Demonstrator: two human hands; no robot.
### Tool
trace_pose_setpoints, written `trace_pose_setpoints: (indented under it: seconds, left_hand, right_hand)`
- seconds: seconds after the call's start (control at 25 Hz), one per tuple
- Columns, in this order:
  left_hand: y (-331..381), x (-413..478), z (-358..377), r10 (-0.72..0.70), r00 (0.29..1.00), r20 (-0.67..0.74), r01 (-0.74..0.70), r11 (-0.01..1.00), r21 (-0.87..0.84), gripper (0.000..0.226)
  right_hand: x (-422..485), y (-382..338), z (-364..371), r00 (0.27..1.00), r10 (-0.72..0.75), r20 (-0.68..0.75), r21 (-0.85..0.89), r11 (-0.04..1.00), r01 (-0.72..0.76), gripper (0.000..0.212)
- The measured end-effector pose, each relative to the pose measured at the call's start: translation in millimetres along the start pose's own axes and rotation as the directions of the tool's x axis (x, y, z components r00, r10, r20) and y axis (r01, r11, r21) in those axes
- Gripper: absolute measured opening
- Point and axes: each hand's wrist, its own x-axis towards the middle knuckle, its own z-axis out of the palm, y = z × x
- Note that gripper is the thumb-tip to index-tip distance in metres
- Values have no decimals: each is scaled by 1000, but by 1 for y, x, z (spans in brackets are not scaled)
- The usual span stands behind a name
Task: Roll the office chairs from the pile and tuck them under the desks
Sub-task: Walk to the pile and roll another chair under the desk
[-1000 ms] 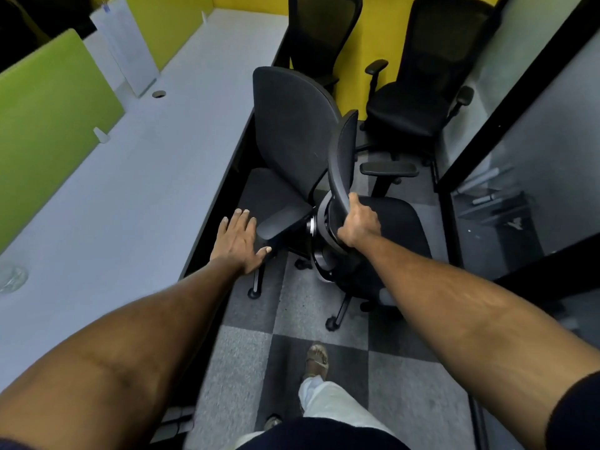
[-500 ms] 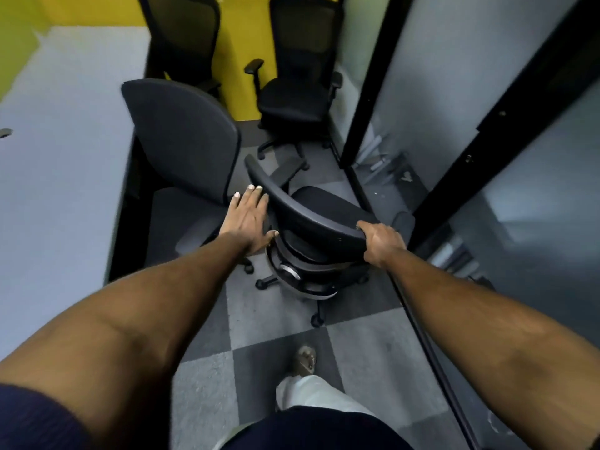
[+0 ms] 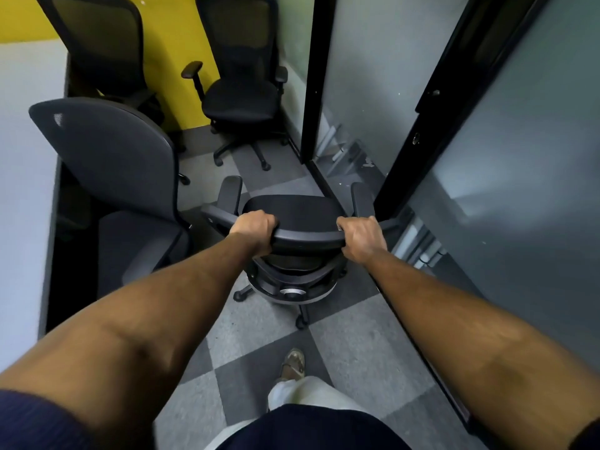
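Here: one black office chair [image 3: 308,238], upright on its casters on the checkered grey carpet [image 3: 344,349], in the aisle between the white desk [image 3: 26,164] on the left and the frosted glass partition [image 3: 519,164] on the right. Its backrest is turned toward the person and its seat and both armrests point away. The left hand [image 3: 255,230] grips the top rail of the backrest at its left end, fingers curled over the far edge. The right hand [image 3: 360,237] grips the same rail at its right end, fingers wrapped likewise, and the two hands sit well apart. One grey chair [image 3: 107,157] stands just left of the black one, close beside the desk edge; how far its seat reaches under the desk cannot be told. Two black mesh-backed chairs are at the far end. One [image 3: 97,43] stands against the desk near the yellow wall [image 3: 168,53], the other [image 3: 242,99] stands free in the corner beside the black partition post [image 3: 313,76]. One sandalled foot [image 3: 293,363] rests on the carpet behind the held chair.
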Motion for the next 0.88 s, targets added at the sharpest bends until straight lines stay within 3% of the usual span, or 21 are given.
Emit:
trace_pose_setpoints:
  seconds: [0.32,0.52,0.68,0.88]
  left_hand:
    - [15,-66,25,-102,992,-75,100,994,-34,16]
    - [53,-107,28,-133,989,-62,134,991,-2,14]
    - [90,-155,47,-154,982,-110,157,987,25,13]
    - [125,-195,57,-249,960,-126,250,968,-7,14]
  right_hand:
    - [-59,-23,12,999,-3,-38,9,1000,3,39]
    - [-100,-9,16,999,-23,-48,12,1000,23,41]
    - [-150,1,27,984,-83,-156,16,996,87,47]
    - [-188,11,29,979,-131,-156,46,989,139,45]
